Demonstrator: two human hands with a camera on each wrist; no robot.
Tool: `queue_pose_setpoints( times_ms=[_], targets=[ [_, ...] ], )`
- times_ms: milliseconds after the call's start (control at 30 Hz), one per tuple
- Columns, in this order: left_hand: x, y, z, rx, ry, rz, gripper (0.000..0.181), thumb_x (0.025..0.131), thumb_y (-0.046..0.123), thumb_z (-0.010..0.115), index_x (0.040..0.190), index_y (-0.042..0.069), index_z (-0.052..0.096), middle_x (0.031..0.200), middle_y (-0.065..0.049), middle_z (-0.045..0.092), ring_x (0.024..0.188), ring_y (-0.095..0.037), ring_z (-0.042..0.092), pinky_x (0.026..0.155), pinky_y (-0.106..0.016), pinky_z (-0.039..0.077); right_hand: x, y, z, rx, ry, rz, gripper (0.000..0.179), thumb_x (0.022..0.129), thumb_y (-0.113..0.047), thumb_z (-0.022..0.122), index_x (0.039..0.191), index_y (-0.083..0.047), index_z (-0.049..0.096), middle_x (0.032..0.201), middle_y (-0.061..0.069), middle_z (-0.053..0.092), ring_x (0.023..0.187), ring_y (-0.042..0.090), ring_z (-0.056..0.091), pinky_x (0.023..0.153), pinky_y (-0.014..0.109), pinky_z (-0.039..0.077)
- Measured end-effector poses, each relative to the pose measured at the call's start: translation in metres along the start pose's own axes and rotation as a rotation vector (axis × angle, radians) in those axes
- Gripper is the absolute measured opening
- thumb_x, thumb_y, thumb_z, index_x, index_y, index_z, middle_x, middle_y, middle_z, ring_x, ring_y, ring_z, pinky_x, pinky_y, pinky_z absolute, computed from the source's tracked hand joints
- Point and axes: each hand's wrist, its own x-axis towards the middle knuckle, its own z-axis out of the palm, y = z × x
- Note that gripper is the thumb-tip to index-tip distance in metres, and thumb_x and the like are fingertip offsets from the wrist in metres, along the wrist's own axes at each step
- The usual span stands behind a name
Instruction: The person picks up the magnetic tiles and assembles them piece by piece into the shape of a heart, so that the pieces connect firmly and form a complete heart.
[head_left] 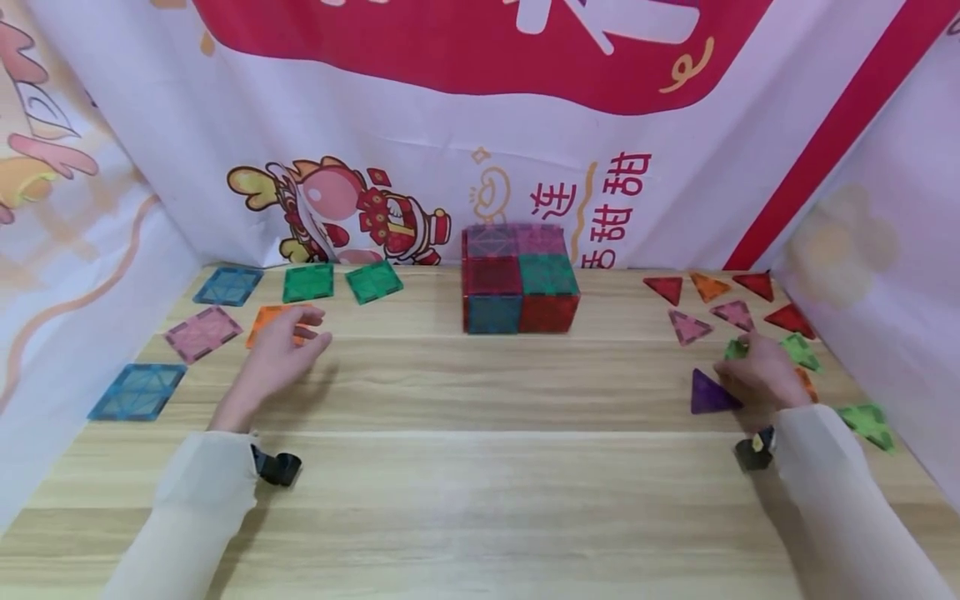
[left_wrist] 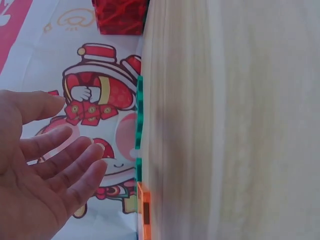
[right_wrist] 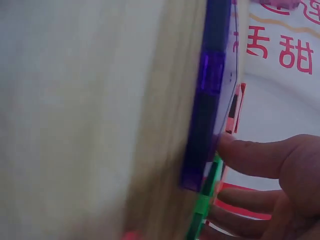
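My left hand (head_left: pixel 288 343) hovers with relaxed, parted fingers over an orange square magnetic tile (head_left: pixel 262 321); the left wrist view shows its palm (left_wrist: pixel 40 175) holding nothing. On the right, my right hand (head_left: pixel 767 367) is low over a light green triangle tile (head_left: pixel 736 350), partly covering it. A purple triangle tile (head_left: pixel 708 394) lies beside its thumb. In the right wrist view, the thumb (right_wrist: pixel 260 156) and fingers are extended near the purple and green tiles; exact contact is unclear. A box of coloured tiles (head_left: pixel 550 312) stands at the back middle.
Blue (head_left: pixel 139 392), pink (head_left: pixel 202 333) and green (head_left: pixel 309 283) square tiles lie at the left. Several red, orange, pink and green triangles surround the right hand, including a red one (head_left: pixel 791 320). Printed cloth (head_left: pixel 420 125) walls the wooden table (head_left: pixel 465 500) at back and sides.
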Motion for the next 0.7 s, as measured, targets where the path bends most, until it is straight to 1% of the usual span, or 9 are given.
queue_pose_setpoints(
  times_ms=[67,167,267,367,433,500,600,700],
  targets=[
    [-0.001,0.002,0.003,-0.004,-0.007,0.002,0.044,0.096,0.02,0.054,0.13,-0.008,0.046,0.125,-0.03,0.052,0.106,-0.042,0.057,0.088,-0.054,0.048,0.001,0.0,0.0,-0.009,0.02,0.002,0.081,0.089,-0.03,0.064,0.14,0.017,0.022,0.122,0.038,0.038,0.104,0.046,0.041,0.095,0.064,0.039],
    [-0.003,0.006,0.008,-0.004,-0.014,0.013,0.042,0.096,0.018,0.054,0.129,-0.007,0.047,0.124,-0.029,0.053,0.105,-0.041,0.058,0.087,-0.053,0.049,0.002,-0.001,0.002,-0.009,0.064,0.009,0.083,0.085,-0.031,0.069,0.136,0.018,0.027,0.119,0.037,0.041,0.101,0.045,0.043,0.092,0.061,0.042],
    [-0.006,0.011,0.013,-0.014,-0.035,0.014,0.042,0.096,0.018,0.054,0.13,-0.006,0.047,0.125,-0.029,0.053,0.106,-0.041,0.058,0.088,-0.053,0.049,0.002,-0.001,0.004,0.041,0.08,0.034,0.088,0.081,-0.033,0.074,0.137,0.016,0.026,0.118,0.035,0.042,0.101,0.044,0.042,0.093,0.061,0.043],
    [-0.008,0.016,0.02,-0.031,-0.062,0.001,0.042,0.097,0.018,0.054,0.131,-0.006,0.046,0.126,-0.028,0.053,0.108,-0.039,0.057,0.09,-0.052,0.048,0.004,-0.001,0.006,0.083,0.092,0.036,0.093,0.079,-0.032,0.077,0.14,0.012,0.022,0.13,0.038,0.035,0.109,0.049,0.038,0.097,0.066,0.037],
    [-0.009,0.018,0.025,-0.047,-0.08,-0.006,0.042,0.096,0.017,0.054,0.131,-0.005,0.046,0.126,-0.027,0.053,0.108,-0.038,0.057,0.091,-0.052,0.048,0.006,-0.002,0.006,0.11,0.101,0.007,0.088,0.079,-0.028,0.077,0.139,0.009,0.024,0.132,0.037,0.035,0.11,0.05,0.038,0.096,0.066,0.038],
    [-0.01,0.022,0.03,-0.062,-0.094,-0.01,0.042,0.096,0.016,0.054,0.132,-0.005,0.046,0.127,-0.026,0.053,0.108,-0.037,0.057,0.092,-0.051,0.049,0.006,-0.004,0.007,0.109,0.123,-0.046,0.078,0.082,-0.024,0.074,0.136,0.007,0.028,0.131,0.036,0.037,0.109,0.049,0.04,0.094,0.065,0.039],
    [-0.01,0.027,0.038,-0.077,-0.111,-0.001,0.042,0.096,0.016,0.055,0.132,-0.004,0.046,0.127,-0.025,0.053,0.108,-0.035,0.057,0.091,-0.049,0.049,0.003,-0.011,0.008,0.11,0.161,-0.157,0.059,0.086,-0.015,0.068,0.131,0.007,0.036,0.125,0.035,0.043,0.107,0.048,0.044,0.09,0.062,0.043],
    [-0.012,0.034,0.045,-0.086,-0.127,0.009,0.041,0.096,0.015,0.055,0.131,-0.003,0.047,0.127,-0.024,0.054,0.107,-0.034,0.058,0.09,-0.048,0.05,-0.003,-0.022,0.011,0.109,0.202,-0.265,0.049,0.087,-0.007,0.065,0.126,0.01,0.041,0.121,0.037,0.047,0.108,0.049,0.047,0.089,0.06,0.044]
  ],
)
